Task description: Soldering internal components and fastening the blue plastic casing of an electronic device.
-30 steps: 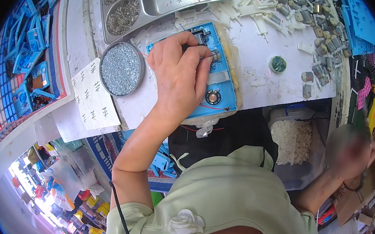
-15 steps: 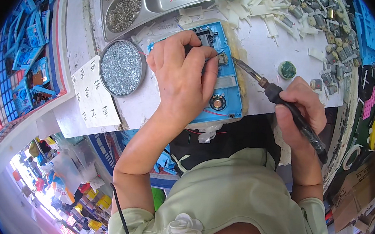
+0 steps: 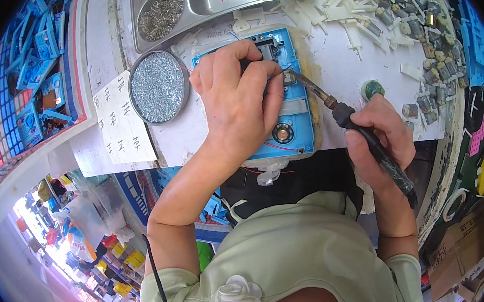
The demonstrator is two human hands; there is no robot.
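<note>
My right hand (image 3: 384,135) grips a black-handled soldering iron (image 3: 366,127). The iron's tip meets a small metal motor (image 3: 289,77) set in an open blue plastic housing (image 3: 300,120). Over the left part of that housing lies my left hand (image 3: 237,92), thumb and fingers pinched close beside the motor. What they pinch is hidden behind the fingertips. A round speaker (image 3: 282,133) sits in the housing's near end, with a red wire by it. Beneath the housing is a yellowish pad (image 3: 315,94).
To the left stands a round dish of small silver pins (image 3: 158,87) beside a paper sheet (image 3: 123,122). A metal compartment tray (image 3: 194,9) holds springs. White plastic parts (image 3: 352,30) and loose motors (image 3: 436,68) pile up at far right. A small green-filled round container (image 3: 371,89) stands behind my right hand.
The soldering iron has moved left and its tip now reaches the motor. My right hand shifted slightly left with it. My left hand stays almost where it was.
</note>
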